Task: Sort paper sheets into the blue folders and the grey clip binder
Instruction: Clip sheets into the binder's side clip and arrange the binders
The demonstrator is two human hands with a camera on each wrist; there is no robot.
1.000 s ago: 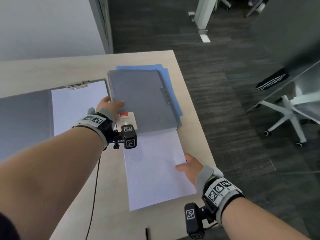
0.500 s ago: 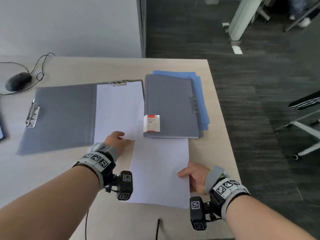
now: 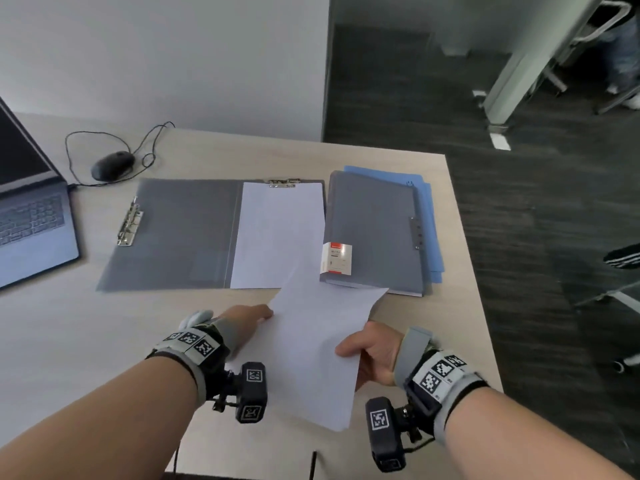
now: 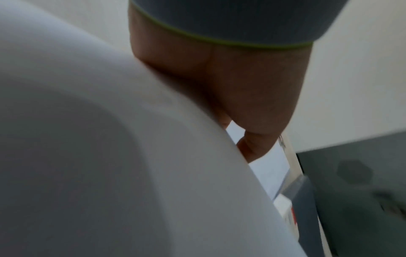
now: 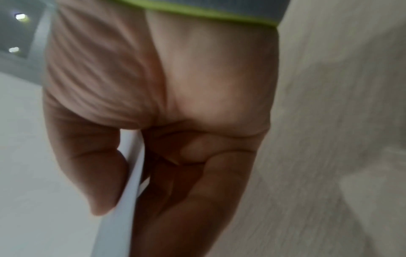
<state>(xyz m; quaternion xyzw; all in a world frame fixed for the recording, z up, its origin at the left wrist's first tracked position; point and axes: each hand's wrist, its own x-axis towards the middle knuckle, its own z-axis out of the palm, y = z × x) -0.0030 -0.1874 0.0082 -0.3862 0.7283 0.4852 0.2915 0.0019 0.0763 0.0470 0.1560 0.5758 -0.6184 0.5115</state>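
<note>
i see the loose paper sheet point(image 3: 318, 344) now lifted off the table point(image 3: 86, 341) and tilted, its far corner raised over the gap before the folders, where half a second ago it lay flat on the wood. my right hand point(image 3: 374, 355) pinches its right edge, thumb on top and fingers curled beneath; the right wrist view shows the sheet's edge point(image 5: 129, 187) caught between thumb and fingers. my left hand point(image 3: 242, 317) has come back from the clipped page and now meets the sheet's left edge; in the left wrist view the paper point(image 4: 110, 156) bulges across the frame and hides the fingers, so i cannot tell whether that hand is clamped on it or only touching. the two hands stand apart, one on each side of the sheet. the open grey clip binder point(image 3: 173, 237) lies behind them with a white page point(image 3: 280, 233) under its top clip point(image 3: 282, 182), unchanged. to its right the closed grey folder point(image 3: 377, 230) with a small red-and-white label point(image 3: 336, 258) rests on the blue folders point(image 3: 429, 216), as before. the view has swung left, so a laptop point(image 3: 27, 209) now shows beside the mouse point(image 3: 112, 165).
</note>
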